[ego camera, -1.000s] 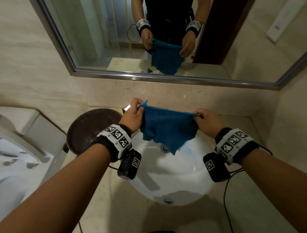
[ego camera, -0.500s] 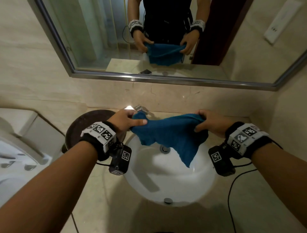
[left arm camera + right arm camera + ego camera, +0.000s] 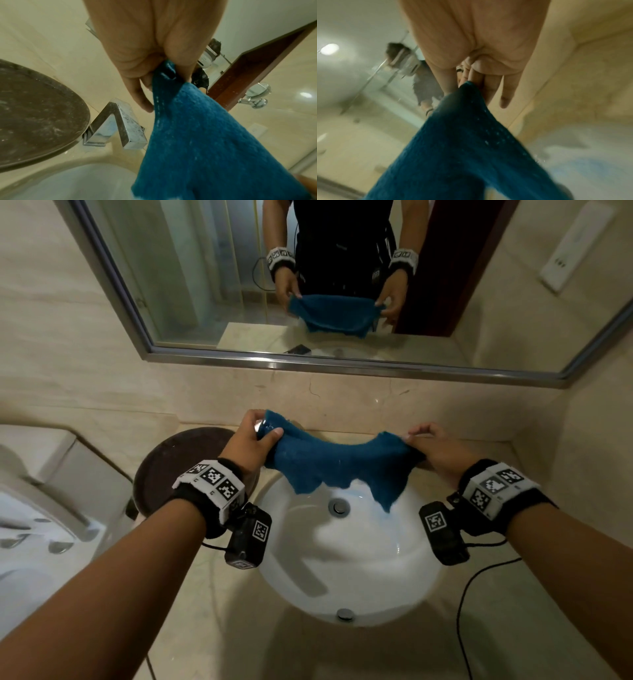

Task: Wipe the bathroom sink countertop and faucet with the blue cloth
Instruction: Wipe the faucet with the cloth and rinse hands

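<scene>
The blue cloth (image 3: 337, 465) hangs stretched between both hands above the back half of the white sink basin (image 3: 349, 570). My left hand (image 3: 255, 440) pinches its left corner between thumb and fingers. My right hand (image 3: 430, 445) pinches the right corner. The cloth (image 3: 205, 142) sags in the middle, ragged lower edge over the drain (image 3: 338, 506). The square chrome faucet (image 3: 120, 125) stands on the beige countertop (image 3: 219, 611) just below and behind my left hand (image 3: 154, 75), hidden by it in the head view. In the right wrist view the cloth (image 3: 462, 148) runs from my right hand (image 3: 471, 79).
A dark round tray (image 3: 171, 467) lies on the counter left of the basin, close to the faucet. A mirror (image 3: 342, 285) spans the wall behind. A white toilet (image 3: 41, 491) stands at the far left. The side wall closes the counter on the right.
Both hands dropped from chest height toward the back of the basin, then spread apart, pulling the cloth wider. My left hand now sits over the faucet.
</scene>
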Action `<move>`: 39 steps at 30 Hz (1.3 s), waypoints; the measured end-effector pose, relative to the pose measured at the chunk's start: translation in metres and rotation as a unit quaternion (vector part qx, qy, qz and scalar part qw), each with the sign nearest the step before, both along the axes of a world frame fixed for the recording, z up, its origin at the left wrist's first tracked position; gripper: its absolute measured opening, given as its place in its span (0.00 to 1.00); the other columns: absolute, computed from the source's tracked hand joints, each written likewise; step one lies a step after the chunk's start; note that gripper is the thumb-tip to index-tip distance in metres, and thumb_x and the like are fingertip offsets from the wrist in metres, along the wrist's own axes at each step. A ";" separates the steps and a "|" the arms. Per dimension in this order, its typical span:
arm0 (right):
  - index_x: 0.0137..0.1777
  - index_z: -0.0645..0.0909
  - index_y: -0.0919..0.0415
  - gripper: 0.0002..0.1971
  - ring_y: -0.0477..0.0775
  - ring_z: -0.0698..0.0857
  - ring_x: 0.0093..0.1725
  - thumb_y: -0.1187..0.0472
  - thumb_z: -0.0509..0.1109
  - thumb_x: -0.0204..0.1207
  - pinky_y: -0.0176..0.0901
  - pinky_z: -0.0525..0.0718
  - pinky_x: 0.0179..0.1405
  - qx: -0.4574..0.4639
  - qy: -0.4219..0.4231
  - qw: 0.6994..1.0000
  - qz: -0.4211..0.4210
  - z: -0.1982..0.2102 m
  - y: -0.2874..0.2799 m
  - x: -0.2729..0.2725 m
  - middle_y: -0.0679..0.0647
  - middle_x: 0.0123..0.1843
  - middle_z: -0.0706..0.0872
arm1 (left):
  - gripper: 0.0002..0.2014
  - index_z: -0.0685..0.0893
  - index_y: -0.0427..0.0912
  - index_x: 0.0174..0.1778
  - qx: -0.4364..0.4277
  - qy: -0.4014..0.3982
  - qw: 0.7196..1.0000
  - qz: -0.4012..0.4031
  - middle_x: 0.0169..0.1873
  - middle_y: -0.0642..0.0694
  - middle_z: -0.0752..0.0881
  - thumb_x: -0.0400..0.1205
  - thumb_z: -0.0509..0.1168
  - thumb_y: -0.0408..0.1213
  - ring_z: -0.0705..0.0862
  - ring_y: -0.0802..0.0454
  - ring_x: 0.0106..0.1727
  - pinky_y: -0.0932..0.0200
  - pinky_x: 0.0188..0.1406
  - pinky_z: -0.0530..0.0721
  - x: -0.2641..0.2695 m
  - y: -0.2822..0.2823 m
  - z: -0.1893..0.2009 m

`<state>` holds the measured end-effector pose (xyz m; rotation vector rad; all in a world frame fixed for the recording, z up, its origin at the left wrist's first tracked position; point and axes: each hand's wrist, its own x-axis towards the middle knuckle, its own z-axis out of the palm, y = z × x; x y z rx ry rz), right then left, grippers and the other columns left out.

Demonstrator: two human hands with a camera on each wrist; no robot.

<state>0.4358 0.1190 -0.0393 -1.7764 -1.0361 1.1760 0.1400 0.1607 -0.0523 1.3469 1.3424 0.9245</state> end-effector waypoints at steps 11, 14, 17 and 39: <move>0.50 0.74 0.50 0.27 0.55 0.82 0.50 0.86 0.61 0.68 0.49 0.84 0.40 0.076 0.059 0.993 0.062 0.006 -0.003 -0.003 0.54 0.51 0.82 | 0.31 0.75 0.53 0.59 -0.017 -0.023 0.995 -0.098 0.56 0.43 0.81 0.70 0.68 0.14 0.84 0.43 0.57 0.54 0.50 0.88 -0.014 0.000 -0.002; 0.48 0.76 0.50 0.21 0.52 0.83 0.45 0.81 0.62 0.74 0.44 0.82 0.40 0.102 0.018 0.993 0.056 0.007 -0.001 -0.002 0.52 0.46 0.85 | 0.18 0.81 0.46 0.45 0.011 -0.006 0.995 -0.096 0.47 0.45 0.83 0.76 0.63 0.15 0.83 0.45 0.52 0.65 0.41 0.87 -0.015 0.002 -0.003; 0.44 0.78 0.52 0.17 0.48 0.81 0.43 0.77 0.60 0.77 0.41 0.81 0.38 0.122 0.002 0.991 0.058 0.009 0.000 -0.006 0.50 0.45 0.84 | 0.15 0.82 0.45 0.43 0.029 0.009 0.995 -0.095 0.47 0.45 0.83 0.80 0.59 0.19 0.83 0.46 0.50 0.66 0.41 0.87 -0.015 0.003 -0.005; 0.52 0.82 0.62 0.16 0.49 0.82 0.49 0.80 0.68 0.71 0.26 0.85 0.40 0.121 -0.029 0.992 0.029 0.013 0.004 0.010 0.52 0.49 0.83 | 0.14 0.84 0.44 0.53 0.036 0.103 0.992 -0.064 0.49 0.47 0.85 0.78 0.65 0.21 0.82 0.61 0.45 0.70 0.47 0.81 -0.014 0.008 0.006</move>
